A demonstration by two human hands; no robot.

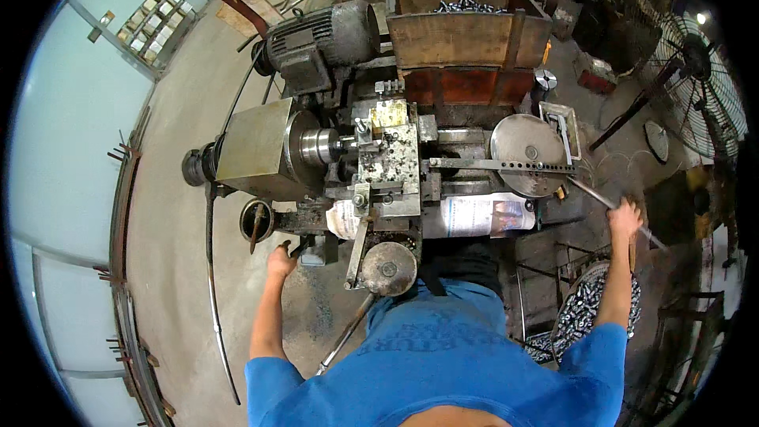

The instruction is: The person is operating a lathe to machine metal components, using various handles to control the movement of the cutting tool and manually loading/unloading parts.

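Observation:
My right hand (pixel 624 218) is wrapped round a long metal lever (pixel 591 192) at the right of a small lathe. The lever meets a perforated bar (pixel 494 164) that runs across a large round plate (pixel 514 138) to the slide. My left hand (pixel 281 260) is closed at the lathe's near left, beside a dark handle-like piece (pixel 300 247); what it grips is hard to make out. Between the hands are the grimy tool slide (pixel 387 162), the shiny spindle nose (pixel 316 145) facing it, and a smaller disc (pixel 389 268) on a linkage close to my body.
A motor (pixel 336 35) sits behind the headstock (pixel 251 142). A wooden box (pixel 466 39) of small metal parts stands at the back. A basket of similar parts (pixel 589 308) is by my right arm. A round pot (pixel 247 223) hangs front left; a fan (pixel 696 67) stands far right.

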